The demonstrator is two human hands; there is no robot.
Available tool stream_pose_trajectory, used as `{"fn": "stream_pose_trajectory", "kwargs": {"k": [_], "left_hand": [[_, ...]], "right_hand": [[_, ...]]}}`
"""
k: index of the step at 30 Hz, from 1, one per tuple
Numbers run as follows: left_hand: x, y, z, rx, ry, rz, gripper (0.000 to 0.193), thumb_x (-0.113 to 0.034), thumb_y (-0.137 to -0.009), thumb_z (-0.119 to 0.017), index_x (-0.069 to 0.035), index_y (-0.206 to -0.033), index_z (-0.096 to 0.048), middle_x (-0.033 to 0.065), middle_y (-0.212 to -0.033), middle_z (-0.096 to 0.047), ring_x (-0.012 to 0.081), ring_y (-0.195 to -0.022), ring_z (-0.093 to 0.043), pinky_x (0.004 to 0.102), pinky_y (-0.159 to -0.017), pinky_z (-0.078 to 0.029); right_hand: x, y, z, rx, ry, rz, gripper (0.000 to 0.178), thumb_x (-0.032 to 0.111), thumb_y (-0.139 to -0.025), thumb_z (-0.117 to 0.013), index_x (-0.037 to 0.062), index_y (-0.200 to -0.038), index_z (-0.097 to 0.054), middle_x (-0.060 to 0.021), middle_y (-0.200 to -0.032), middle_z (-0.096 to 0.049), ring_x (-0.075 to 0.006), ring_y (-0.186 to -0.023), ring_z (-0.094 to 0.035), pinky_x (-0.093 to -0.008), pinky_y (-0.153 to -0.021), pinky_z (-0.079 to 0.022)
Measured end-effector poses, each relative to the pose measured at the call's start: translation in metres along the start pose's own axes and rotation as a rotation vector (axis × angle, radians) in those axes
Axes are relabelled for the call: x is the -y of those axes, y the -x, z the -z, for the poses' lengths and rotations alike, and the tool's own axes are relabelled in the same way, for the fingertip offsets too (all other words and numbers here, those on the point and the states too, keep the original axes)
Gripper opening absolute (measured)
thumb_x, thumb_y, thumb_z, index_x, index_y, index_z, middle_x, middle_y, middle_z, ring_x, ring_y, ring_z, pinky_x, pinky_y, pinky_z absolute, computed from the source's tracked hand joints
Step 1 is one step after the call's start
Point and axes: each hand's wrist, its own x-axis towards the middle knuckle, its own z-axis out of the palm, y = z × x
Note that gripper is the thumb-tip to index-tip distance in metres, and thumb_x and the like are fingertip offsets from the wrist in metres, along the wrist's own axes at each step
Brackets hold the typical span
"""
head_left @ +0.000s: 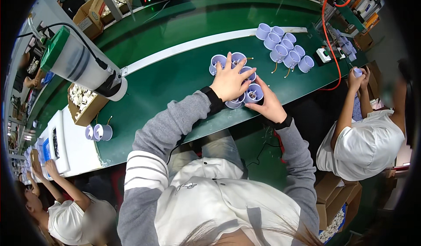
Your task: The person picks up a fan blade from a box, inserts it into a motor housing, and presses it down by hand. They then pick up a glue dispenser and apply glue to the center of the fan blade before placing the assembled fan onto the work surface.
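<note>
Several small lavender cups (254, 87) stand in a tight cluster on the green bench, with small metallic parts and short wires inside some of them. My left hand (229, 82) lies over the cluster with its fingers spread across the cup rims, and it partly hides the cups beneath. At the cluster's near right side, my right hand (272, 106) curves round the nearest right cup, thumb in front and fingers behind. A second group of lavender cups (279, 53) stands farther right, some with a thin wire poking out at the base.
A clear hopper with a green lid (72, 64) stands at left beside a cardboard box (91, 110) of white pieces. Two lavender cups (103, 132) sit in front of it. An orange-red hose (325, 24) crosses the bench at right. People (366, 143) work on both sides.
</note>
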Motion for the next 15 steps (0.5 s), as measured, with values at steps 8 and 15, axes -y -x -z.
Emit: {"fn": "stream_pose_trajectory", "kwargs": {"k": [8,15], "left_hand": [[0.031,-0.015,0.011,-0.122,-0.031,-0.1,0.044,-0.037,-0.088,-0.055,-0.023,-0.13,-0.051,0.0128,-0.139,-0.042,0.0443,-0.133,-0.028,0.0658,-0.094,-0.033],[0.011,0.039,0.042,-0.247,0.305,-0.008,0.041,-0.031,-0.078,-0.069,-0.007,-0.109,-0.058,0.0146,-0.116,-0.051,0.0356,-0.112,-0.049,0.0474,-0.091,-0.043]], "right_hand": [[0.0,-0.027,-0.012,-0.129,0.328,0.06,0.096,0.018,-0.068,-0.081,-0.0024,-0.143,-0.023,-0.0223,-0.134,-0.044,-0.0314,-0.122,-0.047,-0.037,-0.102,-0.037],[0.027,-0.021,0.015,0.047,0.158,-0.104,0.075,0.011,-0.069,-0.079,0.0001,-0.132,-0.04,-0.0168,-0.12,-0.054,-0.025,-0.101,-0.059,-0.0322,-0.082,-0.05]]}}
